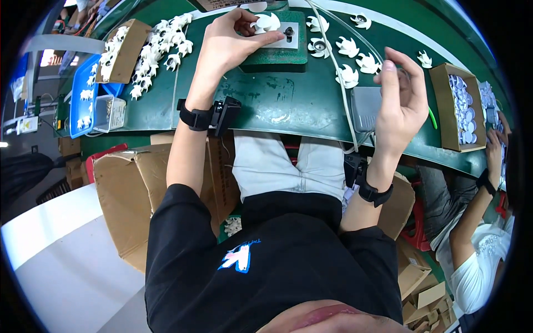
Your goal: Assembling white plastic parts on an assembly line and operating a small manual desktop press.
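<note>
A white fan impeller with curved blades is pinched between the thumb and fingers of my left hand. It is held over the left part of a metal plate on a green block. A dark round fitting stands on the plate, just right of my left thumb tip. My right hand is raised above the right part of the table, its thumb and fingers drawn together; anything between them is too small to make out. Below it sits a grey translucent box.
Several loose impellers lie right of the block, and a heap lies left. A cardboard box and blue tray hold more. A pale cable crosses the table. At right stand a carton of discs and a co-worker's arm.
</note>
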Demonstrator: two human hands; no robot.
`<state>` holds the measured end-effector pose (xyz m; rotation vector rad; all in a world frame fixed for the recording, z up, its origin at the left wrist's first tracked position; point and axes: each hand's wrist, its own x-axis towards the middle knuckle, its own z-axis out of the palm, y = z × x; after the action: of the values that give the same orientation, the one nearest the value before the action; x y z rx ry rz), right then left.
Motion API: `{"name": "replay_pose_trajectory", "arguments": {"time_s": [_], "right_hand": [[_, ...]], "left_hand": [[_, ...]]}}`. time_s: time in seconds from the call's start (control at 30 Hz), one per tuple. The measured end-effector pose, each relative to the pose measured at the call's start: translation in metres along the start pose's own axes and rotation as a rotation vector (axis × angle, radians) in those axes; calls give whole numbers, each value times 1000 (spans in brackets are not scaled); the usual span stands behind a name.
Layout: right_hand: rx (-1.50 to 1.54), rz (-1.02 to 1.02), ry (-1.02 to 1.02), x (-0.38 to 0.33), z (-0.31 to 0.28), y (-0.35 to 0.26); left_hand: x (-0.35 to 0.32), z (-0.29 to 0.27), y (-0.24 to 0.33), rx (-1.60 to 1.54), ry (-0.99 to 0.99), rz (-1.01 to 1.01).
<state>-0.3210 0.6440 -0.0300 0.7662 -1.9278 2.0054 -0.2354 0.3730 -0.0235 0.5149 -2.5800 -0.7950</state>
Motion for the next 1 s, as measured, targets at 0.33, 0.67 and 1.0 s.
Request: {"name": "replay_pose_trajectory", "arguments": {"time_s": [0.33, 0.67, 1.0], "right_hand": [[18, 206, 5, -6, 8, 36], [-513, -306, -364, 4, 79, -16], [-349, -281, -544, 42, 102, 4]], "left_hand": [[-39, -82, -112, 448, 246, -149], [-79, -82, -116, 273, 114, -153], [-101, -82, -118, 233, 134, -204]]}}
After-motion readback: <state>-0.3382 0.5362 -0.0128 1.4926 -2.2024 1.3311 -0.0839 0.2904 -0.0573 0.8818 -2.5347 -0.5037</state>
